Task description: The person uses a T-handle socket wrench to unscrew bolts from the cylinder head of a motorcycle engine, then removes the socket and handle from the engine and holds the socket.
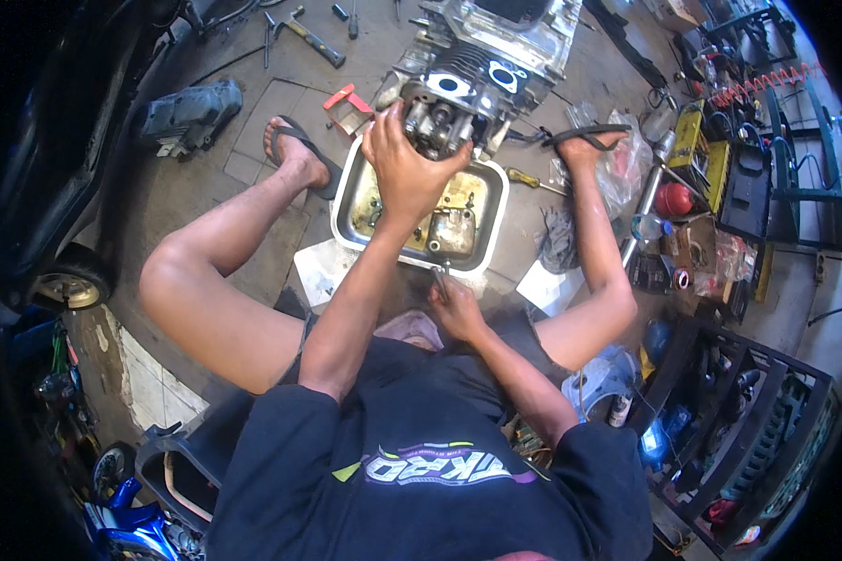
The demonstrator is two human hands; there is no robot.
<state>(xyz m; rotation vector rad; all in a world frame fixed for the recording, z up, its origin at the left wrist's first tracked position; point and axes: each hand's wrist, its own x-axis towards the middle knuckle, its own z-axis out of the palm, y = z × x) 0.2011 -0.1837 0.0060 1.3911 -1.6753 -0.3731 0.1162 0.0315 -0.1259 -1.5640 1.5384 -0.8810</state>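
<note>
A metal engine (468,58) with cooling fins lies in front of me, its cylinder head (440,120) facing me with valve parts exposed. My left hand (408,170) grips the near end of that head, fingers on the left side and thumb on the right. Under it stands a white-rimmed tray (492,245) holding dark oily residue and a metal cover (452,231). Close to my body, my right hand (457,309) is closed around a slim metal piece (443,271). Its tip reaches the tray's near rim; its exact kind is unclear.
A hammer (311,41), a red stand-like piece (348,105) and a grey casing (192,117) lie at the far left. A yellow-handled screwdriver (533,180) is right of the tray. Toolboxes (688,140) and a dark slatted rack (720,421) line the right side.
</note>
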